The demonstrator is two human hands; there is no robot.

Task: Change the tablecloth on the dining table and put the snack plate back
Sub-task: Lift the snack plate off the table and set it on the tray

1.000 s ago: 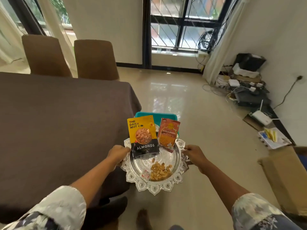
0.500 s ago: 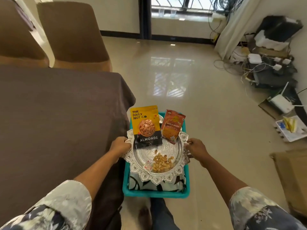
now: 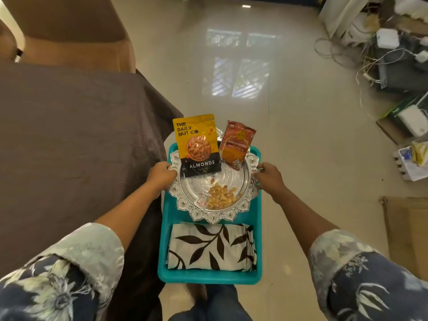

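Note:
A silver snack plate (image 3: 231, 213) with a scalloped rim carries a yellow almond packet (image 3: 196, 144), an orange snack packet (image 3: 236, 144) and loose nuts (image 3: 220, 195). My left hand (image 3: 162, 176) grips its left rim and my right hand (image 3: 267, 176) grips its right rim. The plate hangs over the far end of a teal basket (image 3: 208, 278) on the floor. Inside the basket lies a folded white cloth with dark leaves (image 3: 210, 247). A brown tablecloth (image 3: 76, 140) covers the dining table on the left.
A brown chair (image 3: 74, 35) stands behind the table's far side. Cables, boxes and a router (image 3: 414, 119) clutter the floor at the right wall. A cardboard box (image 3: 407, 228) sits at the right edge. Glossy tiled floor (image 3: 231, 66) stretches ahead.
My view has tipped downward and closer. The plate, held in both hands, has come lower over the teal basket, and the folded leaf-print cloth now shows fully.

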